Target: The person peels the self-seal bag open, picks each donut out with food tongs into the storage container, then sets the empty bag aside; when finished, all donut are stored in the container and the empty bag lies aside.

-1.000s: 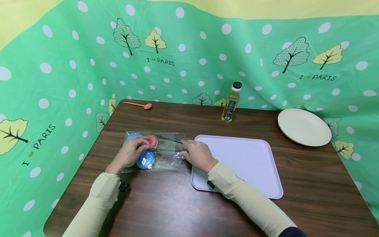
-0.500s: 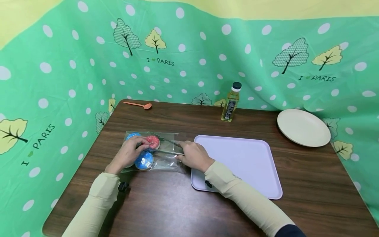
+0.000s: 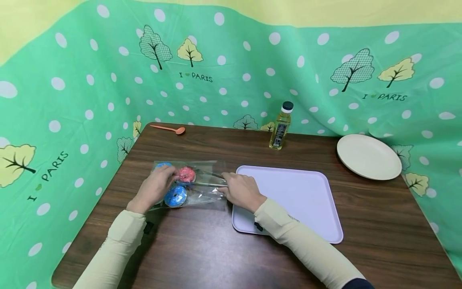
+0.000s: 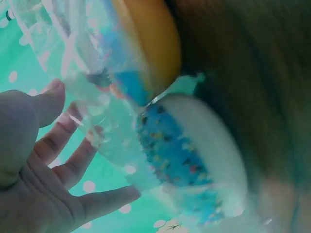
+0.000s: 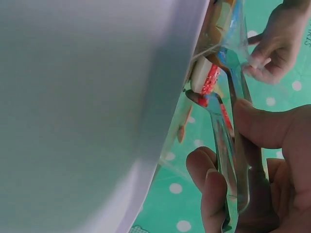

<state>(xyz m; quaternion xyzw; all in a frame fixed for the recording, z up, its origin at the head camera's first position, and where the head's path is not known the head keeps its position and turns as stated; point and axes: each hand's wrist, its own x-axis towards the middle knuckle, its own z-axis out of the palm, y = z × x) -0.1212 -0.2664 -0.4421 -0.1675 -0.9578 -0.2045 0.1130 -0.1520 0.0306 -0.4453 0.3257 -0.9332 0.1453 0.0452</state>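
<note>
A clear plastic bag (image 3: 202, 200) lies on the table at left, with blue-iced sprinkled donuts (image 3: 175, 196) and a red-iced donut (image 3: 187, 175) in it. My left hand (image 3: 153, 188) is over the bag's left end, its thumb and fingertips pinching the upper film. In my right hand (image 3: 242, 190) I grip metal tongs (image 5: 238, 160) by their arms, near the bag's right end. The tongs' tips reach inside the bag and stand on either side of the red donut (image 5: 206, 76). In the left wrist view, blue donuts (image 4: 175, 150) show through the film beside my left hand (image 4: 53, 170).
A lilac tray (image 3: 288, 200) lies right of the bag, partly under my right forearm. Behind it stands an oil bottle (image 3: 280, 127). A cream plate (image 3: 369, 157) rests at the back right, and an orange spoon (image 3: 179, 131) lies at the back left. A patterned cloth hangs behind the table.
The red donut has shifted slightly right inside the bag, and the front blue donut a little left. The bag's right end reaches farther right. Both hands stay nearly in place.
</note>
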